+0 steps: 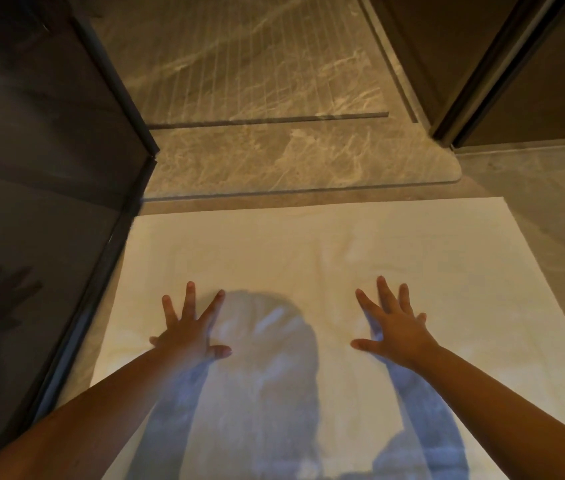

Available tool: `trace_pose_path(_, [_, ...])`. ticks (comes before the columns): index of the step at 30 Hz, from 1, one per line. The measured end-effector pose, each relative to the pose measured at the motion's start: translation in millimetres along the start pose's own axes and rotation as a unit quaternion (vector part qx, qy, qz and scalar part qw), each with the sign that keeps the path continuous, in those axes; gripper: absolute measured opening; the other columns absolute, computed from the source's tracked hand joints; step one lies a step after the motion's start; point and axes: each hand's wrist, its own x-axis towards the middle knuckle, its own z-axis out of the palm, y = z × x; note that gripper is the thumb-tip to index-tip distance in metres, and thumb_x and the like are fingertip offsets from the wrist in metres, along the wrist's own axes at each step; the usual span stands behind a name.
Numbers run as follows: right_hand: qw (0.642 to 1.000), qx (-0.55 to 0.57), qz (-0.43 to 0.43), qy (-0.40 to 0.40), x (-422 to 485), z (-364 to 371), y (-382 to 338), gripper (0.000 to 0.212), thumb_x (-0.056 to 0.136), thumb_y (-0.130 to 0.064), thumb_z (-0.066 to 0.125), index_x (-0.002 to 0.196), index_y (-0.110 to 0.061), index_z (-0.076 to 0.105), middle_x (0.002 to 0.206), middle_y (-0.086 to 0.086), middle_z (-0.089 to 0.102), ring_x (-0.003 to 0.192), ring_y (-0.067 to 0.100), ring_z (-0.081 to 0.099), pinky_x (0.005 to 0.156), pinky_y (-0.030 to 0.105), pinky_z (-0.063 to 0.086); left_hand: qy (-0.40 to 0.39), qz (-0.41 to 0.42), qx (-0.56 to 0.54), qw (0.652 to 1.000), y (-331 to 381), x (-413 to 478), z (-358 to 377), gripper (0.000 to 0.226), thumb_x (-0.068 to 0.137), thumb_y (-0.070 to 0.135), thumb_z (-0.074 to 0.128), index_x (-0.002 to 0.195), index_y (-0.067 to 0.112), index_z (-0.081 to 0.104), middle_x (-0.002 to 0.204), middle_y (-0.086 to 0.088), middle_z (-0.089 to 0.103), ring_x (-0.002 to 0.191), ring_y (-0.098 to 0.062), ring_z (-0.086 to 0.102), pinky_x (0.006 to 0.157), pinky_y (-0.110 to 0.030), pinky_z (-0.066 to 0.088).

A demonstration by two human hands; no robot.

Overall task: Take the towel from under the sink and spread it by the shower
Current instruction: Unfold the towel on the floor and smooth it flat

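With the white rectangular cloth towel (308, 244) lying flat on the floor just before the marble shower threshold (295, 168), left hand (187, 332) and right hand (395, 329), fingers splayed and gripping nothing, press it smooth; judged next: flatten remaining wrinkles.

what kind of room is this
Most likely a bathroom, at the entrance to a walk-in shower: a grooved marble shower floor behind a raised stone threshold, a dark glass panel alongside, and a white towel spread flat like a bath mat.
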Motion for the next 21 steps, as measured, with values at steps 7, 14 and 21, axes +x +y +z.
trace_pose_path(7, [1.0,-0.002,-0.011,0.001,20,-10,-10,0.095,0.075,-0.065,0.055,0.141,-0.037,-0.007,0.153,0.003,-0.026,0.136,0.041,-0.024,0.102,0.072,0.016,0.0,-0.008,-0.014,1.0,-8,9,-11,0.105,0.072,0.056,0.067,0.133,0.052,-0.019,0.147,0.001,-0.037,0.132,-0.044,-0.028,0.096,-0.073,0.026])
trace_pose_path(14, [1.0,0.01,-0.011,0.007,35,-20,-15,0.095,0.073,-0.063,0.058,0.142,-0.038,-0.002,0.153,0.003,-0.023,0.136,0.04,-0.024,0.1,0.073,0.016,0.002,-0.015,-0.031,0.999,-8,19,-23,0.103,0.073,0.051,0.069,0.135,0.051,-0.014,0.148,0.001,-0.035,0.133,-0.043,-0.027,0.099,-0.072,0.024])
trace_pose_path(21, [1.0,0.013,-0.017,0.007,41,-24,-23,0.093,0.075,-0.062,0.059,0.142,-0.038,-0.001,0.154,0.003,-0.023,0.137,0.041,-0.023,0.1,0.073,0.017,0.014,-0.008,-0.041,0.999,-21,31,-25,0.107,0.07,0.049,0.072,0.135,0.052,-0.012,0.147,0.002,-0.036,0.132,-0.043,-0.029,0.1,-0.072,0.023])
